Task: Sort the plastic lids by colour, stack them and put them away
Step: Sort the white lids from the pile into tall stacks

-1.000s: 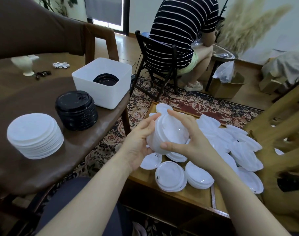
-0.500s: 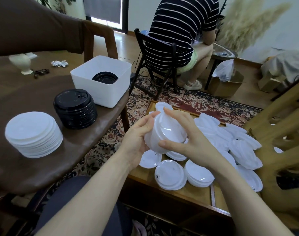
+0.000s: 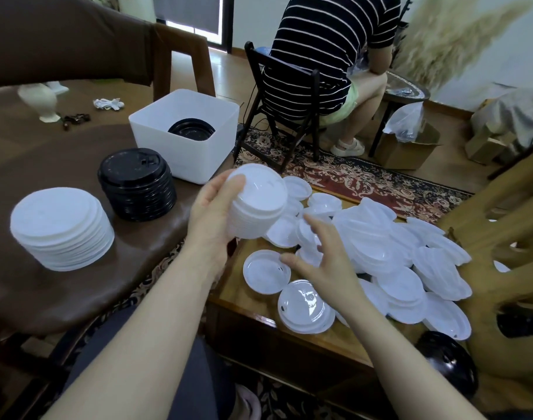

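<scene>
Up above the low wooden table (image 3: 253, 325), the left hand (image 3: 212, 218) grips a stack of white lids (image 3: 256, 207); the right hand (image 3: 325, 262), fingers spread and holding nothing, hovers over the loose white lids (image 3: 404, 268)

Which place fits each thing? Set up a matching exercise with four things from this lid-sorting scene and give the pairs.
Things:
1. black lid stack
2. white bin
3. held white stack
4. loose white lids

Places:
A. in the left hand
B. spread on the low wooden table
C. between the bin and the tall white stack
D. holding black lids, at the brown table's edge

Pairs: 1-C, 2-D, 3-A, 4-B
</scene>
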Demonstrator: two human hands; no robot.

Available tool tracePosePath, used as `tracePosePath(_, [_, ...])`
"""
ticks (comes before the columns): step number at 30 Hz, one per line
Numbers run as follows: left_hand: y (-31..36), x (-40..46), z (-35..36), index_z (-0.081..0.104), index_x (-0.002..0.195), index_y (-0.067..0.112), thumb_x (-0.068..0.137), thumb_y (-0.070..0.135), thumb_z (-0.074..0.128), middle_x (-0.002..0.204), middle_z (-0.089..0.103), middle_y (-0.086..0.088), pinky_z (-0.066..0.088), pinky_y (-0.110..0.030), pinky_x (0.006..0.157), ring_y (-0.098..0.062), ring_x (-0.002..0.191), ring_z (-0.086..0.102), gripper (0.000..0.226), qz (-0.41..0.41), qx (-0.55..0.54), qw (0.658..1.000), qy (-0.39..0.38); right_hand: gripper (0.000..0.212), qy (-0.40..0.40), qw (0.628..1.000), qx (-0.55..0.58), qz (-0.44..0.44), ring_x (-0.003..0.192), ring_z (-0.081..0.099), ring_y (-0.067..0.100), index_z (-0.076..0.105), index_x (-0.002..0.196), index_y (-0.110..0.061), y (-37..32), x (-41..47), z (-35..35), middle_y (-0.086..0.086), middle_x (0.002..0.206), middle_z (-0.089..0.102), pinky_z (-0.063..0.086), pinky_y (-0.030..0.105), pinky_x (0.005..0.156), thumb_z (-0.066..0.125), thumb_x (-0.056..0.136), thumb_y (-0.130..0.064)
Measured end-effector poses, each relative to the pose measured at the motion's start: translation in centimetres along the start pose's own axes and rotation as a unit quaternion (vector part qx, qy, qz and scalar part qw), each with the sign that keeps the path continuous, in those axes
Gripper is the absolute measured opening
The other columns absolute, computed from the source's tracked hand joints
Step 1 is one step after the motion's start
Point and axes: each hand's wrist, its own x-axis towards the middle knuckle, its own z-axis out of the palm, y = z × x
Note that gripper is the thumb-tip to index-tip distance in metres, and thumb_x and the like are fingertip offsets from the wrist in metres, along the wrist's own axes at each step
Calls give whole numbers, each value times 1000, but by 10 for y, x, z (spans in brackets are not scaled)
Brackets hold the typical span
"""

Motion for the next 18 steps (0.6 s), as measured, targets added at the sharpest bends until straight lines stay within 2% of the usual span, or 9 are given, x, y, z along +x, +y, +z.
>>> tracePosePath(3, [2, 3, -3, 66, 100, 27, 91, 24, 68, 102, 72, 6, 56, -35, 82, -13, 95, 67, 10, -14, -26, 1000, -7, 44, -42, 976, -206, -64, 125, 44, 16, 63, 121, -29, 28, -6, 20, -10, 121, 57, 38, 43, 103, 74, 79, -42])
tracePosePath(6, [-2, -1, 0, 65, 106, 27, 89, 25, 70, 112, 71, 3, 55, -40, 89, -16, 103, 66, 18, -20, 0, 1000, -20, 40, -136, 926, -344, -72, 142, 27, 20, 64, 123, -27, 33, -6, 37, -6, 130, 54, 21, 39, 108, 67, 86, -41])
tracePosePath(8, [-1, -1, -1, 66, 104, 30, 88, 25, 71, 113, 70, 3, 55, -41, 89, -16, 104, 66, 17, -19, 7, 1000, -13, 40, -150, 909, -383, -72, 144, 21, 20, 62, 126, -26, 35, -3, 43, -6, 135, 50, 16, 37, 107, 64, 88, -38])
tracePosePath(11, [1, 1, -4, 66, 101, 30, 88, 25, 71, 107, 71, 5, 56, -38, 83, -15, 100, 66, 15, -28, -8, 1000, 1, 26, -150, 903, -392, -91, 138, 32, 24, 70, 110, -22, 37, 0, 49, -3, 123, 59, 21, 38, 101, 68, 85, -29])
tracePosePath(14, [1, 1, -4, 65, 102, 29, 89, 25, 71, 107, 70, 5, 56, -35, 80, -15, 98, 66, 15, -29, -9, 1000, -1, 6, -99, 920, -355, -133, 115, 56, 27, 73, 81, -22, 44, 1, 51, -4, 91, 66, 27, 38, 86, 71, 77, -19])
tracePosePath(16, [1, 0, -3, 65, 102, 29, 89, 25, 71, 107, 70, 5, 55, -39, 85, -15, 99, 66, 15, -30, -5, 1000, 0, 3, -58, 947, -297, -111, 107, 57, 18, 71, 81, -23, 43, 3, 47, -9, 86, 65, 24, 33, 87, 70, 83, -22])
tracePosePath(18, [1, 0, -2, 66, 103, 28, 88, 25, 72, 107, 71, 4, 55, -40, 89, -16, 99, 66, 16, -32, -3, 999, 5, 6, -28, 980, -192, -44, 99, 56, 6, 68, 84, -25, 36, 4, 39, -13, 87, 64, 29, 28, 89, 66, 90, -26])
